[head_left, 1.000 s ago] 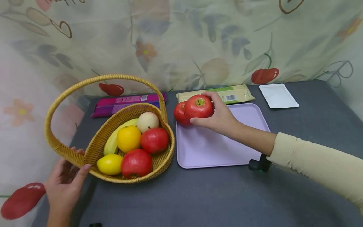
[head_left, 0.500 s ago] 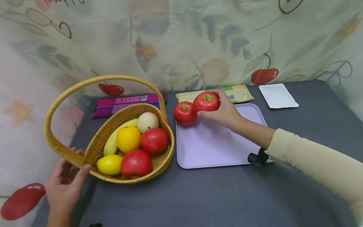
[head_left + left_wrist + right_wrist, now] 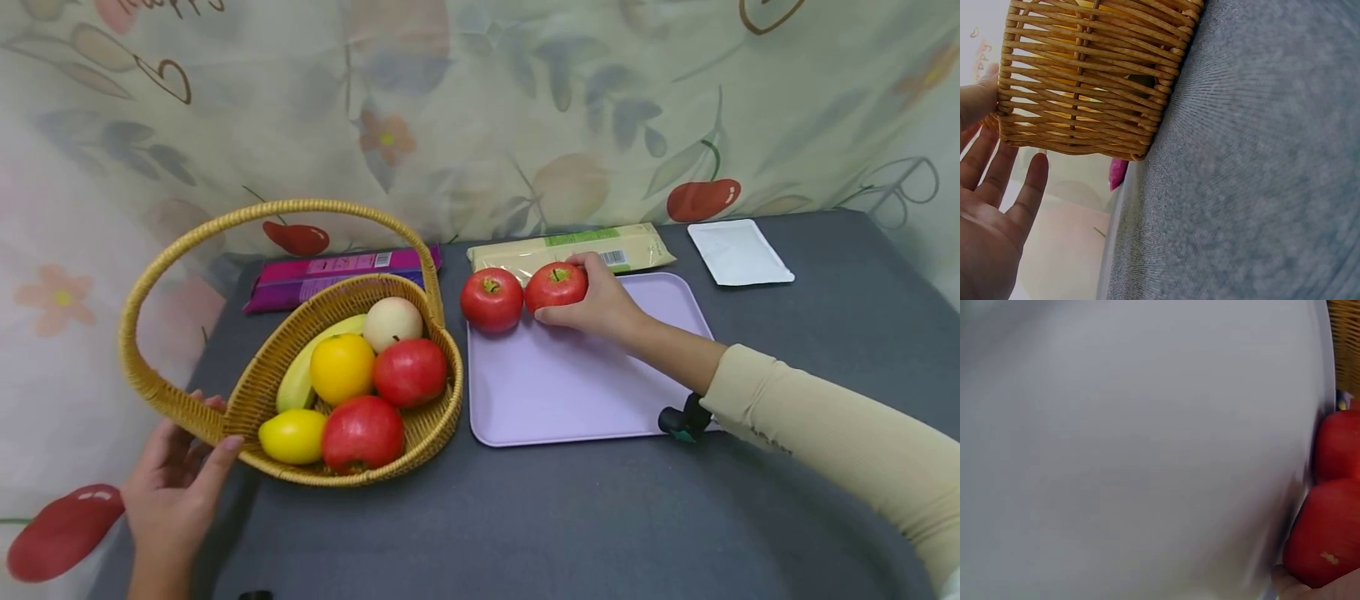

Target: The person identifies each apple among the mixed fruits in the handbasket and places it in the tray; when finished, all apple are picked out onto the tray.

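Note:
My right hand (image 3: 600, 304) holds a red apple (image 3: 555, 285) between thumb and fingers at the back left of the lilac tray (image 3: 577, 392). Beside it on the tray is another red apple (image 3: 491, 300); in the right wrist view the held apple (image 3: 1322, 534) touches it. My left hand (image 3: 176, 487) grips the wicker basket (image 3: 442, 425) at its left end, where the handle meets the rim; in the left wrist view its lower fingers are spread. In the basket lie a banana (image 3: 296, 379), a yellow lemon (image 3: 292, 437), a yellow-orange fruit, a pale round fruit and two red fruits.
Behind the basket lies a purple packet (image 3: 315, 275). A cream packet (image 3: 517, 254) lies behind the tray, and a white flat packet (image 3: 740, 252) at the back right. A floral curtain (image 3: 480, 125) hangs behind the grey table (image 3: 525, 525).
My right hand has moved the apple a little to the right and lowered it, uncovering the other apple. My left hand and the basket have stayed in place.

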### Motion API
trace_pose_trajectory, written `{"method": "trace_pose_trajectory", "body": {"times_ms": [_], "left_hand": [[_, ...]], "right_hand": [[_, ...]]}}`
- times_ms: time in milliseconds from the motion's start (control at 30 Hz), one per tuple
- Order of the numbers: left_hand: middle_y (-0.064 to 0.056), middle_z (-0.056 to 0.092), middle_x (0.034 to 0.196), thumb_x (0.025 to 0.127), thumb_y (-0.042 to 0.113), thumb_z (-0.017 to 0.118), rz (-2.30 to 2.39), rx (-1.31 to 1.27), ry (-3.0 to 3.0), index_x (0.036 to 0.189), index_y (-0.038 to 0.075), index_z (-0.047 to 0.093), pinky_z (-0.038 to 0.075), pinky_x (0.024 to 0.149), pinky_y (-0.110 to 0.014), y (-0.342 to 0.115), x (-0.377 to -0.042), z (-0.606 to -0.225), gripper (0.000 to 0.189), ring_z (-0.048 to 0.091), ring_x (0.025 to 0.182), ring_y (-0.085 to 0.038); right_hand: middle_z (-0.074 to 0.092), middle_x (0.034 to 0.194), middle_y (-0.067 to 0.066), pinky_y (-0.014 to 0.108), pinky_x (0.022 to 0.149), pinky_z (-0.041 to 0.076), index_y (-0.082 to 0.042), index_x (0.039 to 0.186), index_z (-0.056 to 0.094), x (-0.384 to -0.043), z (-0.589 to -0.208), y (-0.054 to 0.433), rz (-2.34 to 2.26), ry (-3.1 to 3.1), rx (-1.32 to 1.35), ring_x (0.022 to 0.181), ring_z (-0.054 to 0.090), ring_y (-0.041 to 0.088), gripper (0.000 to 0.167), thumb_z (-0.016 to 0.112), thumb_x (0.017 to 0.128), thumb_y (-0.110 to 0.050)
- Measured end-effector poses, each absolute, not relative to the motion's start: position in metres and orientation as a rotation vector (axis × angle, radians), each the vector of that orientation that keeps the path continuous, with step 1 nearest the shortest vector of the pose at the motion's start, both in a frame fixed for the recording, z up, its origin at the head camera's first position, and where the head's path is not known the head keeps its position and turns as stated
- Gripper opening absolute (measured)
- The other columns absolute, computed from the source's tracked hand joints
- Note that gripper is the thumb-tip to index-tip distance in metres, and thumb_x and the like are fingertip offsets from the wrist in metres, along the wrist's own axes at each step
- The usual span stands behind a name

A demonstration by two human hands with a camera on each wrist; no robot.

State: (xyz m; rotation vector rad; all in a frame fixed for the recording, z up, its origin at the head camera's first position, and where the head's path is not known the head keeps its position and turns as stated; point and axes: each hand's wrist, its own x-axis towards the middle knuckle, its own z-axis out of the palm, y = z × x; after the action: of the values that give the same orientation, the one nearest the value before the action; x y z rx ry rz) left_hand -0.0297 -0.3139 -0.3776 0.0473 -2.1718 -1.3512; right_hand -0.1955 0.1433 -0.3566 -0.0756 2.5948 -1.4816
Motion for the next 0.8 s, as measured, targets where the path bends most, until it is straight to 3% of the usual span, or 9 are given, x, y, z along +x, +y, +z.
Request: {"method": "trace_pose_trajectory", "body": {"times_ms": [500,800], "left_hand": [[-0.013,0.068,0.123,0.079,-0.023,0.07,-1.382,0.059,-2.154,0.136,-0.003,0.059,0.052,0.087,-0.016,-0.3128,-0.0301,-0.3759,0.062,0.065,0.108,-0.018],[-0.012,0.068,0.123,0.08,-0.021,0.071,-1.372,0.1,-2.17,0.137,0.0,0.059,0.052,0.087,-0.015,-0.3112,-0.0286,-0.3736,0.061,0.064,0.108,-0.018]], "right_hand": [[0.045,0.136,0.019,0.053,0.096,0.051,-0.003,0.145,0.036,-0.198,-0.3593,0.1526,-1.325,2.687,-0.261,0.126,0.045,0.035,0.086,0.087,0.077,-0.019],[0.043,0.136,0.021,0.054,0.102,0.046,-0.003,0.146,0.036,-0.2012,-0.3567,0.152,-1.29,2.675,-0.261,0.127,0.043,0.037,0.088,0.087,0.076,-0.016]]}}
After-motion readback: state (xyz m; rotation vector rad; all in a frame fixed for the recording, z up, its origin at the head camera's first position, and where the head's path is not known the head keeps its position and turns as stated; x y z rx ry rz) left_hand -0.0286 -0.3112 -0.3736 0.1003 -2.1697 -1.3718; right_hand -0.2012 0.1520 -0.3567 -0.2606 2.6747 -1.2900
